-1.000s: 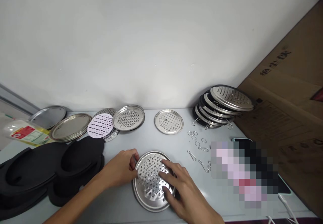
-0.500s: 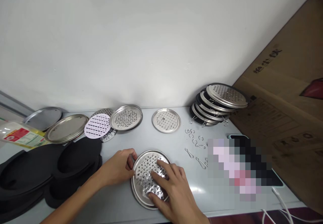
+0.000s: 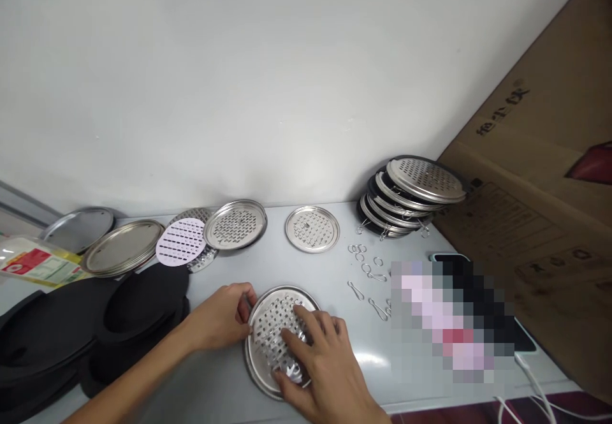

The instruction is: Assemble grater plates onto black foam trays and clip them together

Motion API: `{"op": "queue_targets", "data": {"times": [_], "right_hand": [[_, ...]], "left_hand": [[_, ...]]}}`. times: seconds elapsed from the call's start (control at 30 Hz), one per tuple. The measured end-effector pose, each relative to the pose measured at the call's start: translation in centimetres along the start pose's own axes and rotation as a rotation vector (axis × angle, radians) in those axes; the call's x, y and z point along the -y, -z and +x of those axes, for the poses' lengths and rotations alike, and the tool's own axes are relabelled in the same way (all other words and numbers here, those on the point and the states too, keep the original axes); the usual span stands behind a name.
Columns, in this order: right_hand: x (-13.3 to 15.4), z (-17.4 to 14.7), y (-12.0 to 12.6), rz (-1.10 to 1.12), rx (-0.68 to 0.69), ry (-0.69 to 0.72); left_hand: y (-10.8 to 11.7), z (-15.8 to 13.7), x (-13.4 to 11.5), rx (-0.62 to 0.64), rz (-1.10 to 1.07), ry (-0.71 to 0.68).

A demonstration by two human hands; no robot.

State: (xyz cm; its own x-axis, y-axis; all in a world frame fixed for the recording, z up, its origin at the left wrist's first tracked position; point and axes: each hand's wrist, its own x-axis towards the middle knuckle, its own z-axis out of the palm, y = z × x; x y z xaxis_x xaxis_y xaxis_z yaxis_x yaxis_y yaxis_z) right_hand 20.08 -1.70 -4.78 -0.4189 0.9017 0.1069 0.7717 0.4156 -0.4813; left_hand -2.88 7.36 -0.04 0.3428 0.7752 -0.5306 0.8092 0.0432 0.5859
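Observation:
In front of me on the table lies a round metal grater plate (image 3: 275, 325) with a raised rim and many small holes. My left hand (image 3: 227, 315) is closed at its left edge, thumb and fingers pinching the rim. My right hand (image 3: 322, 354) lies over the plate's right half, fingers spread and bent, fingertips touching the holed surface. A shiny patch glints under those fingers; whether it is a separate piece I cannot tell. Behind the plate sits another round grater plate (image 3: 313, 229). Small wire clips (image 3: 356, 290) and metal rings (image 3: 358, 252) lie to the right.
Black round trays (image 3: 143, 303) fill the left front. Behind them are plain metal discs (image 3: 124, 245), a pale perforated disc (image 3: 182, 242), another grater plate (image 3: 235, 225) and a plastic bottle (image 3: 41, 261). A tilted stack of graters (image 3: 425, 182) stands by a cardboard box (image 3: 535, 175). A blurred phone (image 3: 521, 335) lies right.
The view has shifted slightly. Both hands stay at the grater plate, with the right fingers moved a little across its surface.

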Motion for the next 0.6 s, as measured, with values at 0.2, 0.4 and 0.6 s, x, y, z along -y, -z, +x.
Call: {"op": "queue_targets", "data": {"times": [0.2, 0.4, 0.6], "right_hand": [[-0.1, 0.1, -0.3, -0.008, 0.022, -0.006], [-0.3, 0.2, -0.4, -0.010, 0.064, -0.013], [-1.0, 0.2, -0.9, -0.029, 0.058, 0.003]], "left_hand": [[-0.1, 0.4, 0.2, 0.010, -0.001, 0.015], [0.4, 0.1, -0.1, 0.024, -0.023, 0.016], [2.3, -1.6, -0.9, 0.129, -0.093, 0.001]]}}
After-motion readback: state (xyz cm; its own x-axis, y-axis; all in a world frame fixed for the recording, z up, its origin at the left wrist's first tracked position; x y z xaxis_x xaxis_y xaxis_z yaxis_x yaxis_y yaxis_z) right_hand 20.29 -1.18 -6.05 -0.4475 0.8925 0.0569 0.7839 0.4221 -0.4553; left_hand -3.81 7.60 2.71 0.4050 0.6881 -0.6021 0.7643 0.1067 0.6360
